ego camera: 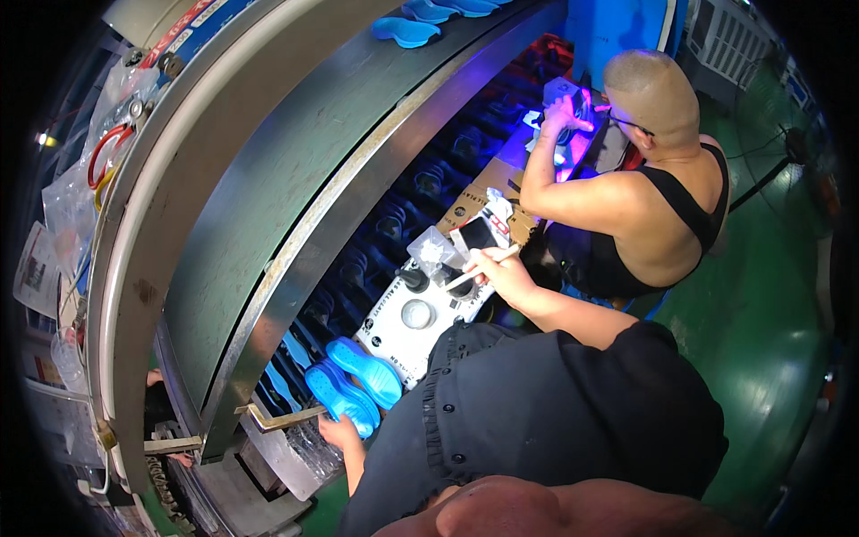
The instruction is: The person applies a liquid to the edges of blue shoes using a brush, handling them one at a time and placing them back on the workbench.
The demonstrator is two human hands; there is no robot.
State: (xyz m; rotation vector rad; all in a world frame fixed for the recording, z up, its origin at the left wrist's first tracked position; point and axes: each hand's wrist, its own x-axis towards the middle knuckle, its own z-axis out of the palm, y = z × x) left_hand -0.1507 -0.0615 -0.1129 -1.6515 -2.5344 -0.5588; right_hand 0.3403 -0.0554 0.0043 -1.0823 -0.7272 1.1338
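My right hand (pixel 498 272) holds a light-coloured stick handle (pixel 482 266), likely a brush, whose lower end reaches a dark container (pixel 460 287) on the white printed work surface (pixel 392 329). My left hand (pixel 340 433) is at the lower end of the blue shoe soles (pixel 342 397); whether it grips them cannot be told. Another blue sole (pixel 364 371) lies beside these. A round cup (pixel 418 313) stands near the middle of the white surface, and a dark bottle with a pointed tip (pixel 413 280) stands behind it. A clear plastic box (pixel 433 250) holds white material.
A conveyor belt (pixel 268 181) with a metal edge curves along the left, bearing blue soles (pixel 406 32) at the top. Dark shoes (pixel 389 225) line a lower rack. A co-worker (pixel 624 181) sits at the right under violet light. A phone-like dark object (pixel 478 233) lies near cardboard.
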